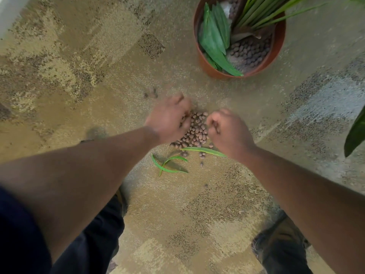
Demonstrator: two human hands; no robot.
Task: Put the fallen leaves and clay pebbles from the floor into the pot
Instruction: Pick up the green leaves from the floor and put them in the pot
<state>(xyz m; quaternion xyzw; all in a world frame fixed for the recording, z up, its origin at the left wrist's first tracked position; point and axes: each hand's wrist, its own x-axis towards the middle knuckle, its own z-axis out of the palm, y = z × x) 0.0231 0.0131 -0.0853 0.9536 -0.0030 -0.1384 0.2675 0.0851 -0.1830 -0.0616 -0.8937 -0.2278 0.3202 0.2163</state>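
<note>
A heap of brown clay pebbles [196,131] lies on the carpet between my two hands. My left hand [168,118] cups the heap's left side, fingers curled against the pebbles. My right hand [227,131] curls against its right side. Whether either hand grips pebbles is blurred. A long thin green leaf [203,150] lies just below the heap, partly under my right wrist. Two crossed narrow leaves [167,165] lie nearer me. The terracotta pot [209,68] stands at the upper right, holding pebbles, broad green leaves and plant stems.
A few stray pebbles [151,93] lie beyond my left hand, and some more [201,155] below the heap. A dark broad leaf [355,133] hangs in at the right edge. My knees and a shoe [276,244] are at the bottom. A white wall edge [7,14] is at the upper left.
</note>
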